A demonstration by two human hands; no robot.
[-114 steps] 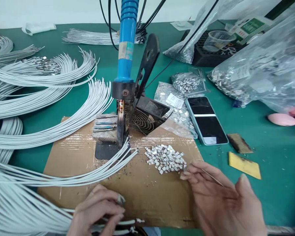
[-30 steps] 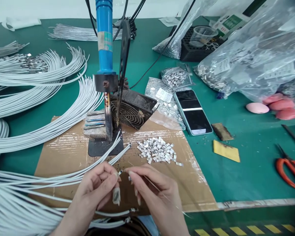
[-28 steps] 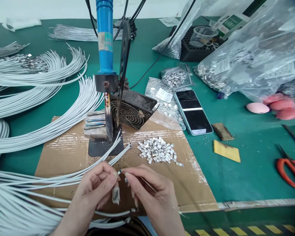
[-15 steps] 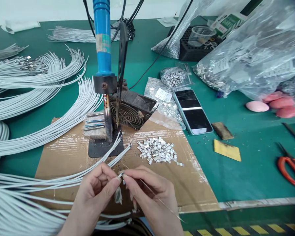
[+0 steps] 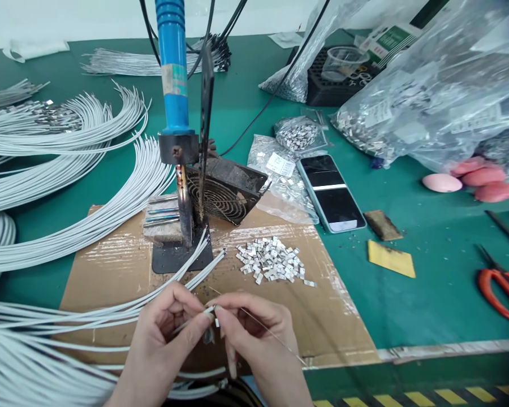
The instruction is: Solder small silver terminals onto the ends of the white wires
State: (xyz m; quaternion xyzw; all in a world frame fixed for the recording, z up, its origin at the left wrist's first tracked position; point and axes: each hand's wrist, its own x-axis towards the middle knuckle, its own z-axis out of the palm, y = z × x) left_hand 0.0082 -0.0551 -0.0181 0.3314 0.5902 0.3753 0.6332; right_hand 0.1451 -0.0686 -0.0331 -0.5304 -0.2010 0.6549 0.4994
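Dark striped clothing, greyish finger cover

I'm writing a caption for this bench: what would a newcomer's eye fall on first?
Probably the bright blue handle, rising to the top edge left of center. Next might come the long white cables sweeping in from the left, and the heap of small metal pieces on the cardboard. In front, the left hand and right hand have their fingertips close together.

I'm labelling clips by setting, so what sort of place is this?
Probably an electronics workshop or factory: a blue-handled soldering iron, bundled white cables and a pile of small silvery tabs.
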